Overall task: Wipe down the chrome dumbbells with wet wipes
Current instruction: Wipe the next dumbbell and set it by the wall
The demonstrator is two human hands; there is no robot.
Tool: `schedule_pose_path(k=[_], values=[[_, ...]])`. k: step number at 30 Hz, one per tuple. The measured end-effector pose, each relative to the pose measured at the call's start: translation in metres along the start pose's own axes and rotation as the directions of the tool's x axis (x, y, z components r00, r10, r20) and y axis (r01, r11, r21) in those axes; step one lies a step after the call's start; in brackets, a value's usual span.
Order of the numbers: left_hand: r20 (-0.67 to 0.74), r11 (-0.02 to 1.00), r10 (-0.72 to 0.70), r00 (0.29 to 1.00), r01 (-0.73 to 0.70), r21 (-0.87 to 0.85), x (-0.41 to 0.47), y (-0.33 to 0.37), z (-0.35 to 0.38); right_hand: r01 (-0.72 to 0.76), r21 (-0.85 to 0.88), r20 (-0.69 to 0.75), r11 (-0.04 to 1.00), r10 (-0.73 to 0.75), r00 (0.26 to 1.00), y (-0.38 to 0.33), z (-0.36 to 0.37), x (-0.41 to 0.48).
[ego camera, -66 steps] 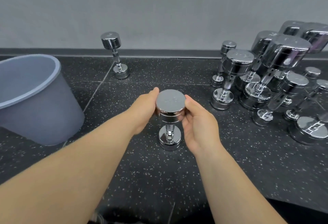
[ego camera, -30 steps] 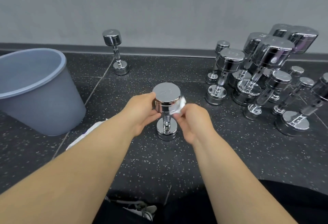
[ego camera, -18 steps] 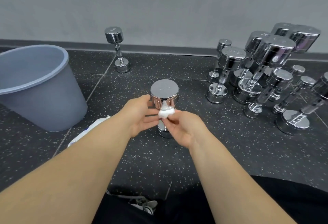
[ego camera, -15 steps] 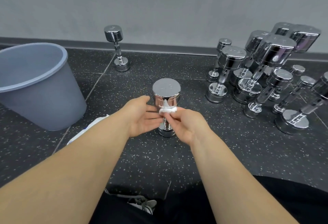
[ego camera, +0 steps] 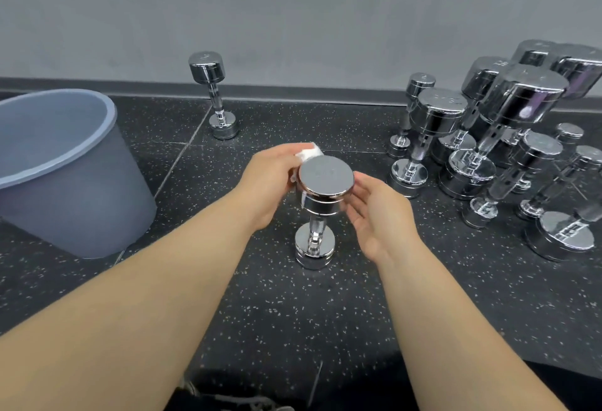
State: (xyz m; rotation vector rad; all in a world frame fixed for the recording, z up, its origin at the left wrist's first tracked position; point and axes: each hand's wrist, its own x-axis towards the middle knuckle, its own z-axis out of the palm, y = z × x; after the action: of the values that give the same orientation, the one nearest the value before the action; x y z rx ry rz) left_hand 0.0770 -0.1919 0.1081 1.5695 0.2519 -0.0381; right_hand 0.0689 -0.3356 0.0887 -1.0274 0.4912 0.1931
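Observation:
A chrome dumbbell (ego camera: 326,176) stands upright on its lower head on the black speckled floor, in the middle of the view. My left hand (ego camera: 270,179) grips a white wet wipe (ego camera: 308,152) and presses it against the far left side of the upper head. My right hand (ego camera: 381,215) is on the right of that head, its fingers nearly straight and its fingertips touching the chrome side. The handle and lower head show bare between my wrists.
A grey plastic bucket (ego camera: 109,110) stands at the left. One small chrome dumbbell (ego camera: 213,94) stands alone near the baseboard. Several chrome dumbbells (ego camera: 488,149) crowd the right side, upright and leaning. A grey wall closes off the back.
The wipe has gone from my right hand's fingers at the handle to my left hand at the upper head's far left side. My right hand now touches the head's right side.

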Motion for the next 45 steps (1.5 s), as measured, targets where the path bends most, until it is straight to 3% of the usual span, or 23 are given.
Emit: schedule_pose_path(k=[4,7,10,12,15,20,23,28,30,33,36,40,42,45], values=[[0.032,0.986,-0.084,0.996,0.078,0.149,0.019,0.001,0.008,0.048,-0.005,0.126,0.999,-0.047,0.991,-0.003,0.005,0.016],[0.095,0.988,-0.140,0.986,0.133,0.072,0.022,0.002,0.014,0.059,-0.021,0.187,0.998,-0.054,0.981,-0.006,0.006,0.023],[0.034,0.994,-0.106,0.994,0.106,0.012,0.023,-0.004,0.009,0.090,-0.080,0.165,0.993,-0.076,0.983,-0.008,0.007,0.026],[-0.025,0.995,-0.100,0.995,0.100,-0.010,0.022,-0.008,0.003,0.113,-0.216,0.141,0.970,-0.083,0.987,-0.005,0.007,0.028],[-0.004,0.980,-0.175,0.985,0.174,0.092,0.011,-0.012,-0.004,0.052,-0.359,0.085,0.932,-0.024,0.996,0.005,0.010,0.025],[-0.044,0.964,-0.199,0.979,0.204,0.169,-0.006,-0.011,-0.005,-0.088,-0.141,0.114,0.986,0.104,0.988,0.012,-0.010,0.000],[-0.069,0.968,-0.213,0.975,0.220,0.123,-0.012,-0.010,-0.007,-0.228,-0.162,0.130,0.960,0.249,0.960,0.018,-0.014,-0.016],[0.031,0.963,-0.257,0.966,0.253,0.088,-0.023,-0.014,-0.011,-0.174,0.075,0.112,0.982,0.165,0.980,0.009,-0.008,-0.005],[0.036,0.965,-0.253,0.967,0.250,0.081,-0.023,-0.014,-0.010,-0.200,0.051,0.140,0.978,0.191,0.971,0.008,-0.010,-0.008],[0.020,0.959,-0.280,0.960,0.279,0.056,-0.022,-0.015,-0.014,-0.256,-0.166,0.175,0.952,0.284,0.943,0.014,-0.010,-0.023],[0.080,0.954,-0.296,0.952,0.292,0.060,-0.026,-0.020,-0.018,-0.158,-0.273,0.069,0.949,0.183,0.981,0.015,-0.009,-0.025],[0.243,0.931,-0.242,0.939,0.155,0.330,-0.025,-0.034,-0.017,-0.002,-0.293,0.025,0.956,0.010,1.000,-0.003,-0.014,-0.008],[0.259,0.919,-0.235,0.937,0.127,0.374,-0.019,-0.039,-0.006,0.122,-0.345,0.025,0.930,-0.121,0.992,-0.018,-0.015,0.002],[0.223,0.885,-0.220,0.950,0.098,0.456,-0.005,-0.053,0.016,0.199,-0.453,0.042,0.869,-0.202,0.978,-0.031,-0.016,0.009]])
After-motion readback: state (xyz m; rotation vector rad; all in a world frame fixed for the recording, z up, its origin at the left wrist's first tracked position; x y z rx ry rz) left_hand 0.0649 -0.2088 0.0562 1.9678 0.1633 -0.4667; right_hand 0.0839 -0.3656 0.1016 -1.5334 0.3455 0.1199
